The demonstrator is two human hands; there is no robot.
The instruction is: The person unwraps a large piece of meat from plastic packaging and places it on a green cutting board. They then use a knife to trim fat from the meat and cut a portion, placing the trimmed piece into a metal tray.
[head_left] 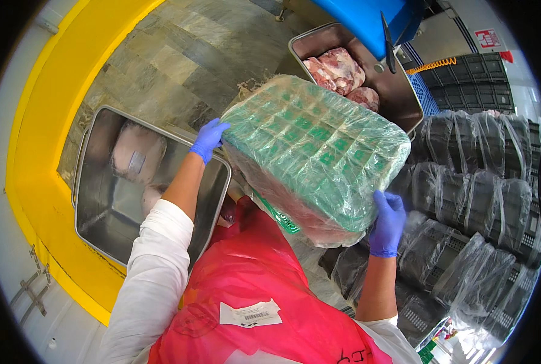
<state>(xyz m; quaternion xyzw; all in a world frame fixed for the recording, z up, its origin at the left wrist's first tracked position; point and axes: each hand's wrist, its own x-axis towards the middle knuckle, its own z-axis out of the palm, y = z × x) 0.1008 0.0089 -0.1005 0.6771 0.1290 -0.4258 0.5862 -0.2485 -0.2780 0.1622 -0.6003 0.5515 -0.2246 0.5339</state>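
Note:
A green plastic crate (316,142) covered in clear plastic film is held up in front of me, its gridded face showing through the wrinkled wrap. My left hand (208,139), in a blue glove, is closed on its left edge. On the lower right corner, my right hand (387,224), also gloved in blue, grips the crate with fingers bent around the film. What lies under or inside the crate is mostly hidden. A green latticed edge (276,212) shows beneath it, close to my red apron (240,273).
A steel tub (91,209) at left holds pale wrapped meat (138,151). Another steel tub (398,91), behind the crate, contains red meat pieces (337,68). Stacked black crates (471,191) in plastic line the right side. A yellow barrier (46,79) curves along the left.

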